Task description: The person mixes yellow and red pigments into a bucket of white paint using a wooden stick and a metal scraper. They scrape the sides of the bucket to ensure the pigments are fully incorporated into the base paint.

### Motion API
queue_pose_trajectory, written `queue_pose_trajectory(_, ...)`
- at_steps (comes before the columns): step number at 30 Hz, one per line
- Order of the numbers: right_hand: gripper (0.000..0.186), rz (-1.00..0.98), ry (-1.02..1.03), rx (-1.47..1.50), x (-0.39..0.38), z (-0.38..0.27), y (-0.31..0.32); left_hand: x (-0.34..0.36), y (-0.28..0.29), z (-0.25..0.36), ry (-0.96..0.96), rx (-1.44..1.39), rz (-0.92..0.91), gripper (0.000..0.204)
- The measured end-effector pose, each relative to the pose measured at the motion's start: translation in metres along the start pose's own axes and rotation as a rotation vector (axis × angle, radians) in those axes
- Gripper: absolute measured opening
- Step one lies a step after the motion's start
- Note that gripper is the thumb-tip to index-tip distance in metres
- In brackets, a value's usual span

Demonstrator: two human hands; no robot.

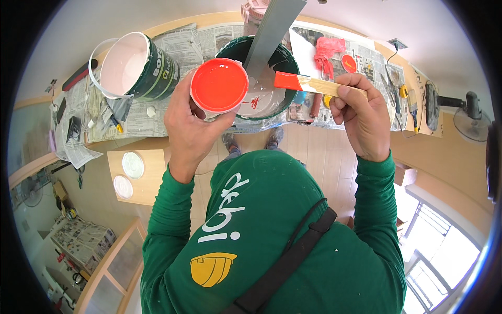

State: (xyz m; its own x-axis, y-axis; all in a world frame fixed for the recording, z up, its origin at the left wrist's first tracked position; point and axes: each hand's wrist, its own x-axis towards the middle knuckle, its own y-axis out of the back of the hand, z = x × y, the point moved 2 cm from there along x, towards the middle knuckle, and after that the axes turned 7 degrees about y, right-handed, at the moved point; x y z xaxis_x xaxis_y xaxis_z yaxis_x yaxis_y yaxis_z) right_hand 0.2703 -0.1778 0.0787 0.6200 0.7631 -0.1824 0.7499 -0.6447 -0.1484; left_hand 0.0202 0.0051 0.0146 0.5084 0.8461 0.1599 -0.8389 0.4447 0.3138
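My left hand (191,123) is wrapped around a small tub of red paint (219,83), tilted so the bright red inside shows. In my right hand (363,112) a flat wooden stir stick (321,86) is pinched by one end; its far end is coated in red paint. Both are held over a dark green bucket (287,57), which has pale paint and a few red drips (254,102) in it. A long grey bar (272,34) stands in the bucket, leaning up toward the far side. The tub hides part of the bucket's left rim.
Newspaper (172,44) covers the bench. A second bucket (151,70), white inside, lies tipped at left. At right are a red plastic bag (328,49), a red-smeared lid (349,64) and a paintbrush (413,104). Two round lids (133,165) rest on a board at lower left.
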Motion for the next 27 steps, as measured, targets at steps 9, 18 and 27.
queue_pose_trajectory(9,0.018,-0.023,0.213,-0.294,-0.006,0.0,-0.006,-0.001,0.0,-0.002,-0.044,0.043,0.016,0.08)
queue_pose_trajectory(18,0.015,-0.047,0.581,-0.664,-0.019,0.001,-0.019,0.0,0.004,0.005,-0.028,0.124,0.003,0.08)
queue_pose_trajectory(27,0.027,-0.1,0.984,-0.819,-0.017,0.012,-0.017,-0.002,0.004,0.002,0.013,0.045,0.017,0.08)
